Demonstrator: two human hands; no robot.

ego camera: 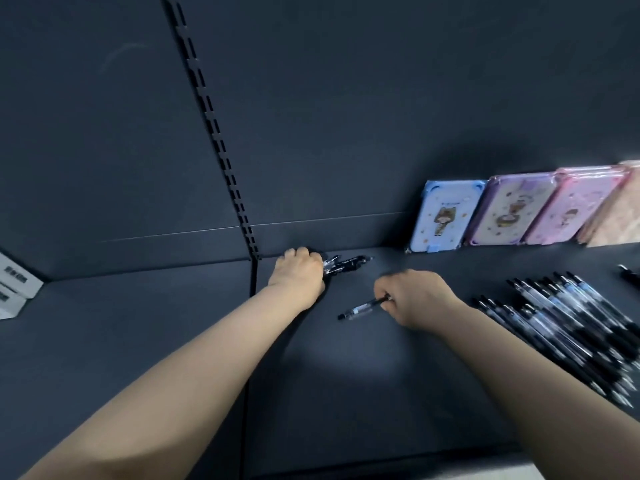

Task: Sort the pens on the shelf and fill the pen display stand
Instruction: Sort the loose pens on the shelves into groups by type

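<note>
Pen (363, 308) between fingers (382, 291) of right hand (419, 299)

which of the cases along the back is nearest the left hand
The blue case, leftmost in the row; the purple case and pink case lean farther right of the left hand.

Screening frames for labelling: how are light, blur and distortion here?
Head view: dim, one pale light pool on the dark grey shelf; heap of black pens smeared; slotted black upright bowed by the lens; left hand gripping a black pen bundle, right hand pinching a single black pen, both sharper.
</note>
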